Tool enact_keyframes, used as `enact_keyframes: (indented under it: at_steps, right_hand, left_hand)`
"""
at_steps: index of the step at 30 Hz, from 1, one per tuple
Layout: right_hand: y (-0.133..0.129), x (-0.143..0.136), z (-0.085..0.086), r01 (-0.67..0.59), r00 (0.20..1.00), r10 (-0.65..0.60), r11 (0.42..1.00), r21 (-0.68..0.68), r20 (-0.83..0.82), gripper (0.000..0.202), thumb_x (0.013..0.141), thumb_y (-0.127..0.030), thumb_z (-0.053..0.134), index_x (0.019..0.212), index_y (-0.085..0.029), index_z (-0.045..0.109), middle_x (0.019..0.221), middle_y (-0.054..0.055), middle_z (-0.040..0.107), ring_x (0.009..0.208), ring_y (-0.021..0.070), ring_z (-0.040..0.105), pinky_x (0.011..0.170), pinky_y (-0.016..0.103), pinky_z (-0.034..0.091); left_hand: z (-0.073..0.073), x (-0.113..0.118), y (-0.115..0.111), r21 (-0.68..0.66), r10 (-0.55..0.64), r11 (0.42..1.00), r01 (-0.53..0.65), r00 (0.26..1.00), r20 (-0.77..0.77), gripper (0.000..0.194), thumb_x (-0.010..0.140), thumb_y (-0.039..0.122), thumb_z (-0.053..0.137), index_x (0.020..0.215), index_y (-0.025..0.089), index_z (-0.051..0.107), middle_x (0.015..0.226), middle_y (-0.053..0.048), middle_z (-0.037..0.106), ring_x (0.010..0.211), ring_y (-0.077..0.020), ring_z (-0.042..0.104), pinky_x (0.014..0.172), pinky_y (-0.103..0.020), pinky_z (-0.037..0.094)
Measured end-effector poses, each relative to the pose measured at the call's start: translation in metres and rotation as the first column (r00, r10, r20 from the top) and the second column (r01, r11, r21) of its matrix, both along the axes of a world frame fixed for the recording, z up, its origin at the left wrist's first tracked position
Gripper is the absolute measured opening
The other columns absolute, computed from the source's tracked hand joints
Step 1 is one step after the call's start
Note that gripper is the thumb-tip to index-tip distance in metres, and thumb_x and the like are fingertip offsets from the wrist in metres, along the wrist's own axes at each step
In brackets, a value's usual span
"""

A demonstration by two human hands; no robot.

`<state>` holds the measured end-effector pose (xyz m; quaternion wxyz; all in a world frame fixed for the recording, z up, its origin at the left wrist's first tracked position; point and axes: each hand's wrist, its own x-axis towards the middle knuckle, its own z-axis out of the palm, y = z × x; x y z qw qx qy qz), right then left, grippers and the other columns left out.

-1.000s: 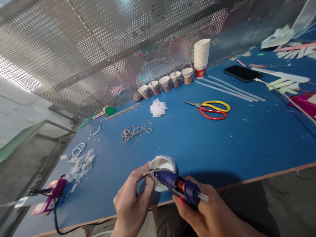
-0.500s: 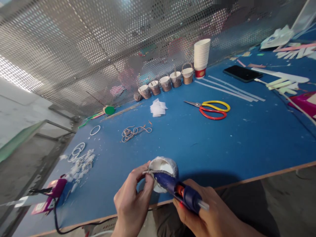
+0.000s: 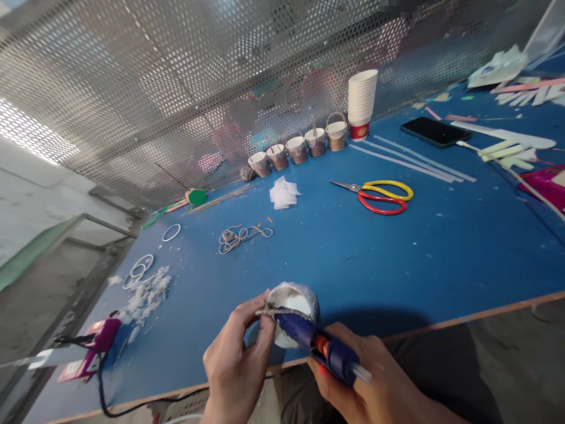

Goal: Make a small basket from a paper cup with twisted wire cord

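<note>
Near the table's front edge stands a whitish, rough-coated cup (image 3: 311,295), its opening facing up. My left hand (image 3: 241,347) pinches the end of a twisted grey-brown cord (image 3: 261,311) at the cup's left rim. A dark blue glue gun (image 3: 300,330) with an orange part inside and a clear glue stick at its back is gripped in my right hand (image 3: 371,371). Its nozzle end points left, close to the pinched cord and over the near side of the cup. The gun hides part of the rim.
Scissors (image 3: 382,196), a coil of thin cord (image 3: 238,237) and white squares (image 3: 283,194) lie beyond my hands. Small cups (image 3: 296,151) and stacked paper cups (image 3: 362,103) line the mesh panel. A phone (image 3: 435,132) lies right; white scraps (image 3: 148,294) and a pink box (image 3: 103,338) sit left.
The glue gun and my right hand have shifted very slightly left. My left hand keeps its pinch on the cord, and the cup stays almost in place.
</note>
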<state>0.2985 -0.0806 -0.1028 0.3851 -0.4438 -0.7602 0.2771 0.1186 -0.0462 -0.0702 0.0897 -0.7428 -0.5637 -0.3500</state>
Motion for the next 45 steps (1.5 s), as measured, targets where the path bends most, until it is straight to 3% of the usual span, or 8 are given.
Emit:
enact_keyframes:
  at_steps: [18, 28, 34, 45]
  right_hand:
    - [0.002, 0.0032, 0.0088, -0.041, 0.996, 0.041, 0.999, -0.002, -0.084, 0.014, 0.093, -0.021, 0.042, 0.09, -0.019, 0.055, 0.075, 0.003, 0.065, 0.057, 0.0131, 0.062, 0.052, 0.023, 0.043]
    - [-0.0006, 0.0026, 0.0059, -0.005, 0.999, 0.004, 1.0, -0.008, -0.038, 0.012, 0.093, -0.021, 0.041, 0.098, -0.019, 0.052, 0.073, 0.002, 0.065, 0.055, 0.0154, 0.063, 0.051, 0.025, 0.042]
    - [-0.0029, 0.005, 0.0078, -0.022, 1.0, 0.022, 0.999, 0.036, 0.003, 0.008, 0.093, -0.02, 0.043, 0.092, -0.02, 0.051, 0.075, 0.001, 0.065, 0.057, 0.0151, 0.064, 0.052, 0.024, 0.043]
    - [-0.0028, 0.0001, 0.0054, -0.071, 0.997, 0.071, 0.995, -0.063, -0.006, 0.009, 0.088, -0.016, 0.044, 0.088, -0.02, 0.052, 0.073, 0.001, 0.064, 0.055, 0.0139, 0.063, 0.05, 0.024, 0.042]
  left_hand:
    - [0.0035, 0.0031, -0.0015, -0.028, -0.015, 0.999, 0.016, 1.0, 0.01, 0.013, 0.081, 0.015, 0.058, 0.088, 0.023, 0.064, 0.081, 0.002, 0.076, 0.063, -0.0097, 0.07, 0.064, -0.016, 0.055]
    - [-0.001, -0.0044, -0.0048, -0.006, 0.006, 1.0, -0.007, 0.999, -0.032, 0.016, 0.08, 0.016, 0.059, 0.092, 0.023, 0.066, 0.084, 0.0, 0.077, 0.067, -0.0116, 0.071, 0.067, -0.018, 0.056]
    - [0.003, 0.0011, -0.0035, -0.003, 0.013, 1.0, -0.013, 1.0, 0.001, 0.014, 0.081, 0.017, 0.058, 0.091, 0.022, 0.065, 0.082, 0.001, 0.076, 0.065, -0.0105, 0.071, 0.065, -0.016, 0.055]
    - [0.0035, -0.0021, -0.0057, -0.044, -0.016, 0.999, 0.017, 1.0, 0.022, 0.014, 0.08, 0.017, 0.059, 0.092, 0.022, 0.064, 0.083, 0.001, 0.076, 0.068, -0.0112, 0.072, 0.067, -0.017, 0.055]
